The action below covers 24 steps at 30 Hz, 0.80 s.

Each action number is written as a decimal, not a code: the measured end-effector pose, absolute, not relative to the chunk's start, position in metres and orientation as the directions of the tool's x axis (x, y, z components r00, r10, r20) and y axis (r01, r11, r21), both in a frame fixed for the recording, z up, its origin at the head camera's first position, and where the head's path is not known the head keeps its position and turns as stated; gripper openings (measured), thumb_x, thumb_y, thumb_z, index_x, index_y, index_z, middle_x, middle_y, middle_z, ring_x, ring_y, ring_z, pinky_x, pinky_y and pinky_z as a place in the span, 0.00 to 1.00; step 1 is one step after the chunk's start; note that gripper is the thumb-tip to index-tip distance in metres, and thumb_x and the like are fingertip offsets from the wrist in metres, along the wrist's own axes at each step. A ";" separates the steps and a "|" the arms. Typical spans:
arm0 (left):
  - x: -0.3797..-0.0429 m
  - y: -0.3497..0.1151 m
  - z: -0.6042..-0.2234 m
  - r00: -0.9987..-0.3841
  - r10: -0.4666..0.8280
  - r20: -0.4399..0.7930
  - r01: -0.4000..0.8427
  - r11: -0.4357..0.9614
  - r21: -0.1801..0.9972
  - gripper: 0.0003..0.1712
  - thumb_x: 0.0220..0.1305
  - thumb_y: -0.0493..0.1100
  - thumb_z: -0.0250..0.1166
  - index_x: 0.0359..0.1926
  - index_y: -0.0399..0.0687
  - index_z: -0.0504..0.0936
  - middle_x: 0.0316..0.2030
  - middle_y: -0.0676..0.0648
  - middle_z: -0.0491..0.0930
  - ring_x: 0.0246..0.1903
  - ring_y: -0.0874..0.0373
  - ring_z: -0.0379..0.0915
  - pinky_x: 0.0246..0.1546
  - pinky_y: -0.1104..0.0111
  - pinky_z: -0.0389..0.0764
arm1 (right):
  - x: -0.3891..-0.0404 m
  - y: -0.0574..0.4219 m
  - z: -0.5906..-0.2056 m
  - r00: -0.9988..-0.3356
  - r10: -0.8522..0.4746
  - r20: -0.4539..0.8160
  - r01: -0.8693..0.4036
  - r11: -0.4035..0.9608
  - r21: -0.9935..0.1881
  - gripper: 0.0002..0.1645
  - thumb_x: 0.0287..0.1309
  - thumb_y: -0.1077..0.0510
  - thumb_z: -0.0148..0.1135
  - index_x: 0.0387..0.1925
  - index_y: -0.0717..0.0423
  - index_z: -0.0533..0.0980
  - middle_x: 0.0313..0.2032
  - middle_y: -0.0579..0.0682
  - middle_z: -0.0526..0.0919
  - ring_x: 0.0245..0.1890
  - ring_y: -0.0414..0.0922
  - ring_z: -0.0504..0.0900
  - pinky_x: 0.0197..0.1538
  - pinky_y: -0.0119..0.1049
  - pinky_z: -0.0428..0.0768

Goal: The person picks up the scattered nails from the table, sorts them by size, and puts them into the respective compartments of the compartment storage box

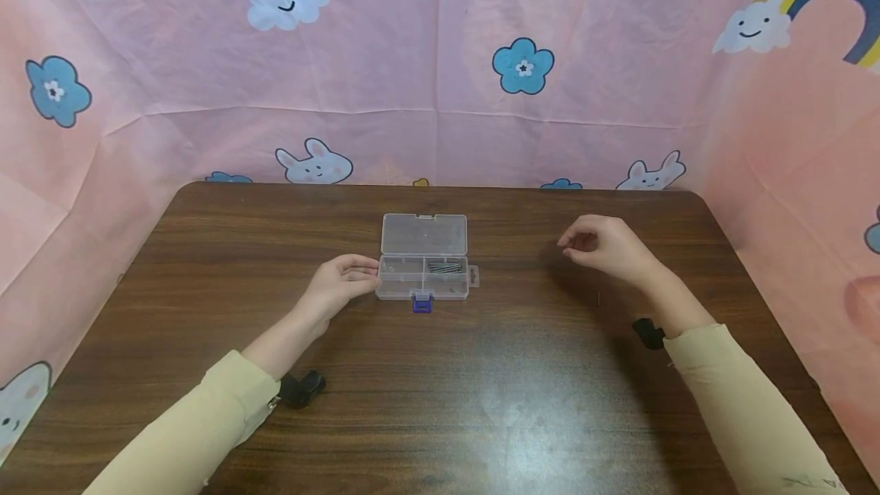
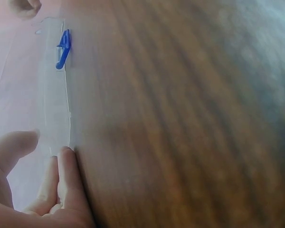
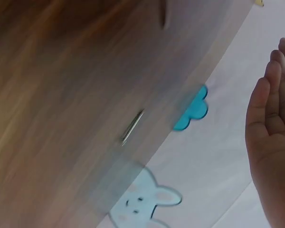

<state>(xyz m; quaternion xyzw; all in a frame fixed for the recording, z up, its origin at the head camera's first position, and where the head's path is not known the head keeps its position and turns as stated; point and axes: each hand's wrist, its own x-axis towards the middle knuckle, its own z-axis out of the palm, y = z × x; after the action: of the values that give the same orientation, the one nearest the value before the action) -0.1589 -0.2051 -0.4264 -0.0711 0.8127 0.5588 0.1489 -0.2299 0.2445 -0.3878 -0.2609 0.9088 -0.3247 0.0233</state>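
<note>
A clear plastic compartment box (image 1: pixel 400 289) lies with its lid (image 1: pixel 424 236) folded back. My left hand (image 1: pixel 341 281) rests against its left end, straight fingertips (image 2: pixel 65 154) at the wall. Several thin metal nails or pins (image 1: pixel 445 269) lie in the back right compartment. A blue latch (image 1: pixel 422 304) hangs at the box's front. Well to the right, my right hand (image 1: pixel 605 247) hovers above the table, fingers loosely bent toward the thumb with nothing visible between them. In the right wrist view, one slim metal pin or nail (image 3: pixel 132 127) lies on the wood below that hand.
The brown wood-grain table (image 1: pixel 509 388) has rounded far corners. Pink printed cloth (image 1: pixel 385 59) hangs along its back and sides. A clear hanging tab (image 1: pixel 474 276) sticks out from the box's right end. Black wrist devices (image 1: pixel 302 388) sit near both sleeves.
</note>
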 end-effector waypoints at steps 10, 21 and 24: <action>-0.159 -0.205 -0.426 -0.946 0.054 -0.320 -0.281 0.358 0.891 0.27 0.72 0.41 0.68 0.67 0.37 0.76 0.61 0.37 0.82 0.61 0.48 0.79 0.72 0.50 0.72 | -0.223 0.278 -0.395 -0.891 -0.426 0.155 -0.435 0.709 -0.555 0.08 0.61 0.69 0.73 0.42 0.59 0.88 0.40 0.53 0.90 0.37 0.35 0.80 0.41 0.25 0.80; -0.158 -0.205 -0.425 -0.947 0.055 -0.318 -0.278 0.362 0.890 0.27 0.72 0.41 0.68 0.67 0.37 0.76 0.61 0.37 0.82 0.61 0.47 0.79 0.72 0.50 0.72 | -0.216 0.308 -0.403 -0.918 -0.368 0.147 -0.388 0.757 -0.525 0.05 0.62 0.66 0.75 0.40 0.58 0.88 0.39 0.53 0.90 0.36 0.31 0.79 0.41 0.21 0.78; -0.158 -0.205 -0.425 -0.946 0.058 -0.318 -0.277 0.361 0.890 0.27 0.72 0.42 0.68 0.67 0.37 0.76 0.61 0.37 0.83 0.60 0.49 0.80 0.72 0.50 0.73 | -0.215 0.314 -0.405 -0.921 -0.360 0.149 -0.383 0.765 -0.519 0.05 0.61 0.66 0.75 0.40 0.59 0.88 0.39 0.53 0.90 0.37 0.33 0.80 0.41 0.19 0.77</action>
<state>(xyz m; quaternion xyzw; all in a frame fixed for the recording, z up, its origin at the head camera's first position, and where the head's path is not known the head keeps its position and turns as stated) -0.1584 -0.2053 -0.4251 -0.0676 0.8113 0.5612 0.1494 -0.2148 0.3141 -0.4050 -0.1977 0.9391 -0.2805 -0.0204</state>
